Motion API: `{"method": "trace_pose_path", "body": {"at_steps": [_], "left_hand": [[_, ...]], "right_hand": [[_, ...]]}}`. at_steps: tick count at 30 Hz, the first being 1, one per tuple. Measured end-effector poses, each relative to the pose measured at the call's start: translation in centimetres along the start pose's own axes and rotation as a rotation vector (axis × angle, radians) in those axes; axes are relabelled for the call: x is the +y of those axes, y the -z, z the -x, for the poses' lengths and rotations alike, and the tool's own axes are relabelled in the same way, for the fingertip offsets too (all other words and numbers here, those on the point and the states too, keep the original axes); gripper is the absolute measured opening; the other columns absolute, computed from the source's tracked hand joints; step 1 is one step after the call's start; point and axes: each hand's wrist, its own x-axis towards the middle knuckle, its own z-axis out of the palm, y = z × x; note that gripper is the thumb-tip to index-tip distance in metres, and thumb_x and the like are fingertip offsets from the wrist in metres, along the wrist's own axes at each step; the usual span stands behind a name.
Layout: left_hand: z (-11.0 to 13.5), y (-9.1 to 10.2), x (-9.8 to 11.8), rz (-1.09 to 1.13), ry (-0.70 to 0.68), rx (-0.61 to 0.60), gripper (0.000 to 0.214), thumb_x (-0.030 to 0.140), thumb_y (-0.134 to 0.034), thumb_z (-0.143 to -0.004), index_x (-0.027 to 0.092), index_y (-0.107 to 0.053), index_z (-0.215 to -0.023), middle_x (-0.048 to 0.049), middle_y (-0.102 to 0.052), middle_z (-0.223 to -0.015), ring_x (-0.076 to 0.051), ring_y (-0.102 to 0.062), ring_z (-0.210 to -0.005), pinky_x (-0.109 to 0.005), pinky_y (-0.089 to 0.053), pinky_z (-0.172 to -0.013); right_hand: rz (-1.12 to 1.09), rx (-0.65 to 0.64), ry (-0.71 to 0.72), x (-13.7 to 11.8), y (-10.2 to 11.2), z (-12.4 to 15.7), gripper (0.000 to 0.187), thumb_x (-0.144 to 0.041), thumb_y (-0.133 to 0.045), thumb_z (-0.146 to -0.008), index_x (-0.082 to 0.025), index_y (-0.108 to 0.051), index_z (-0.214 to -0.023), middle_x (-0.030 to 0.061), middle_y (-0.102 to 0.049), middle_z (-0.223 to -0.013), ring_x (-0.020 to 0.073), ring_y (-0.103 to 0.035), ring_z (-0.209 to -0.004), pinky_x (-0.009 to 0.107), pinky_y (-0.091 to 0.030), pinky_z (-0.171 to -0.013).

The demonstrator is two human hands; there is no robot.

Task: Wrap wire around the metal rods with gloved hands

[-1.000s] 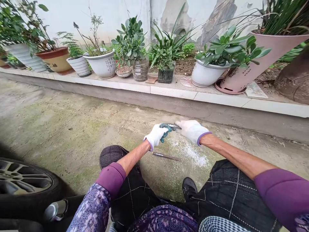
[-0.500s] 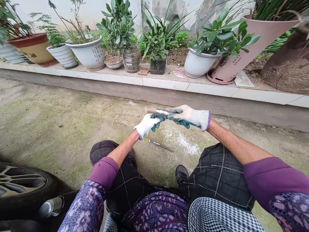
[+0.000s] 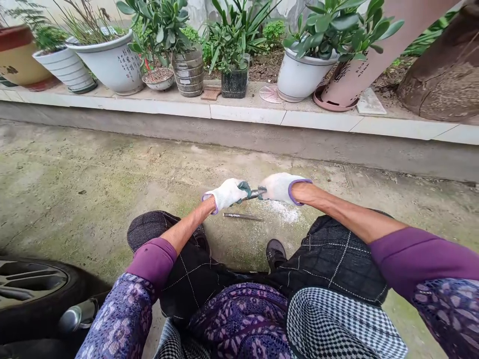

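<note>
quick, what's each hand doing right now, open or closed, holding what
Left hand: closed, holding a silvery rod.
Right hand: closed on the same rod, toward its other end; some fingers hidden.

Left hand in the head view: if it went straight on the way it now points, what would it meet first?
Most likely the right hand, just across the visible stretch of silvery rod that the left hand holds; the hands look roughly in line, though depth is unclear.
</note>
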Motion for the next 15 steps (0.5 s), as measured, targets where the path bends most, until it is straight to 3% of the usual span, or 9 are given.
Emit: {"method": "trace_pose_path", "body": {"at_steps": [3, 7, 11, 15], "left_hand": [[-0.3, 0.3, 0.1, 0.147, 0.01, 0.067, 0.009, 0.023, -0.061, -0.08, 0.015, -0.067, -0.082, 0.0043, -0.054, -0.053, -0.007, -0.043, -0.042, -0.017, -0.032, -0.038], [-0.3, 1.7, 1.5, 0.369, -0.05, 0.156, 0.014, 0.025, -0.064, -0.083, 0.014, -0.068, -0.089, 0.0033, -0.058, -0.057, -0.006, -0.044, -0.041, -0.017, -0.034, -0.037], [0.3, 2.7, 2.9, 0.494, -0.116, 0.192, 0.017, 0.025, -0.062, -0.084, 0.012, -0.069, -0.093, 0.0024, -0.061, -0.06, -0.005, -0.042, -0.038, -0.018, -0.035, -0.037], [0.6, 2.9, 2.8, 0.545, -0.108, 0.188, 0.016, 0.023, -0.061, -0.083, 0.013, -0.069, -0.093, 0.0044, -0.055, -0.057, -0.005, -0.044, -0.041, -0.018, -0.035, -0.038]], "right_hand": [[0.082, 0.135, -0.039, 0.1, 1.3, -0.6, 0.029, -0.041, -0.056, -0.088, -0.02, -0.074, -0.096, 0.0106, -0.072, -0.084, 0.0242, -0.065, -0.073, 0.032, -0.04, -0.062], [0.107, 0.288, -0.07, -0.1, 4.0, -0.4, 0.036, -0.044, -0.048, -0.094, -0.022, -0.069, -0.113, 0.0108, -0.074, -0.099, 0.0245, -0.067, -0.083, 0.031, -0.039, -0.065], [0.006, 0.422, -0.134, -0.4, 6.1, -0.5, 0.039, -0.05, -0.046, -0.096, -0.023, -0.068, -0.114, 0.0087, -0.074, -0.098, 0.0231, -0.065, -0.082, 0.031, -0.036, -0.063], [-0.068, 0.517, -0.145, -0.1, 7.0, -1.0, 0.034, -0.048, -0.054, -0.092, -0.021, -0.07, -0.106, 0.0081, -0.071, -0.091, 0.0207, -0.061, -0.076, 0.03, -0.035, -0.06]]}}
